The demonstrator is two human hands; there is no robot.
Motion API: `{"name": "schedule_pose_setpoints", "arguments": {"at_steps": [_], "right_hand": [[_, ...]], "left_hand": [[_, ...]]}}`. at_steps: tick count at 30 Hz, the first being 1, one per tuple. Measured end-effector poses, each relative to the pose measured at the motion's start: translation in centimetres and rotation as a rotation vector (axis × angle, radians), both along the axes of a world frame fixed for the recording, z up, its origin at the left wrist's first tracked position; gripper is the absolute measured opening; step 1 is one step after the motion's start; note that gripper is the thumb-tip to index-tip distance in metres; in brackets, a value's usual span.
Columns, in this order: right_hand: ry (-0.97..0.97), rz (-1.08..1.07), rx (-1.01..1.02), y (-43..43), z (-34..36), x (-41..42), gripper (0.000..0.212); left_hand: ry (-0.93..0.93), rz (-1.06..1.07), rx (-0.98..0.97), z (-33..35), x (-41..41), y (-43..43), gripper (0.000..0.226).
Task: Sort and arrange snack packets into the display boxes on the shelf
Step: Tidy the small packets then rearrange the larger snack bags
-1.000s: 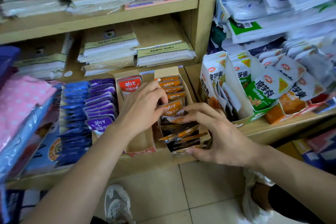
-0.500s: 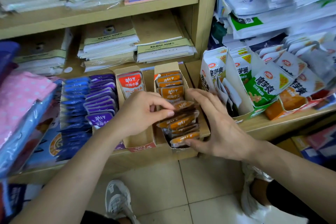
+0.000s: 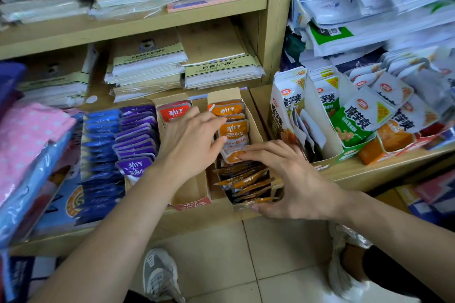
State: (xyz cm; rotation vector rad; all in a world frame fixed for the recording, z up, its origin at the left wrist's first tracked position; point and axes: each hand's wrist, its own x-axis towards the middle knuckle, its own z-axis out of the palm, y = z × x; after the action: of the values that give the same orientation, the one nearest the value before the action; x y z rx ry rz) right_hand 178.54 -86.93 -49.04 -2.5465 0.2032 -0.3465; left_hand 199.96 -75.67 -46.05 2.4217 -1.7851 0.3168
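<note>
one view only, worn on the person's head, looking forward and steeply down into a low wooden shelf (image 3: 369,172) from close above. both forearms enter from the bottom edge, and the left hand (image 3: 189,140) and right hand (image 3: 295,179) sit near the middle of the frame. the wide lens bows the shelf boards toward the edges. tiled floor (image 3: 283,253) and a grey shoe (image 3: 160,275) show along the bottom, so the camera hangs just out over the shelf's front edge, facing into it.
</note>
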Motion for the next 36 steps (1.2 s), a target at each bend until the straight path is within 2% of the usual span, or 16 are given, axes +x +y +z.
{"name": "schedule_pose_setpoints", "arguments": {"at_steps": [2,7,13,17,20,23,26,29,31,33,36], "right_hand": [[0.001,-0.007,0.012,0.0,0.0,0.0,0.085],[-0.014,-0.039,0.027,0.3,0.0,-0.3,0.086],[-0.094,-0.104,0.059,0.3,0.0,0.0,0.085],[-0.106,-0.15,0.143,0.6,0.2,0.1,0.094],[-0.08,-0.136,0.157,0.6,0.3,0.2,0.109],[-0.023,-0.081,0.07,0.3,0.2,0.6,0.109],[-0.006,-0.025,-0.007,-0.3,0.1,1.2,0.097],[-0.011,-0.023,0.001,-0.7,0.0,1.4,0.091],[-0.012,-0.025,-0.003,-0.7,-0.1,1.3,0.088],[-0.015,-0.024,-0.007,-0.7,0.0,1.3,0.086],[-0.003,-0.023,0.003,-0.8,0.1,1.2,0.084]], "left_hand": [[0.029,0.002,0.001,-0.2,-0.1,-0.4,0.043],[0.157,-0.032,-0.072,-0.3,-0.1,-0.7,0.018],[0.381,-0.139,-0.205,1.5,0.3,1.1,0.019],[0.562,-0.198,-0.075,1.1,0.0,2.2,0.023],[0.652,-0.206,0.011,0.7,0.1,2.2,0.025],[0.686,-0.215,0.042,0.8,0.4,2.0,0.025],[0.609,-0.182,-0.009,0.8,0.4,1.7,0.027],[0.237,-0.06,-0.117,0.8,0.9,0.9,0.028],[0.07,-0.01,-0.091,0.9,0.8,0.3,0.031],[0.022,-0.005,-0.012,0.6,0.3,-0.4,0.037],[0.044,-0.021,0.072,0.2,0.0,-1.0,0.039]]}}
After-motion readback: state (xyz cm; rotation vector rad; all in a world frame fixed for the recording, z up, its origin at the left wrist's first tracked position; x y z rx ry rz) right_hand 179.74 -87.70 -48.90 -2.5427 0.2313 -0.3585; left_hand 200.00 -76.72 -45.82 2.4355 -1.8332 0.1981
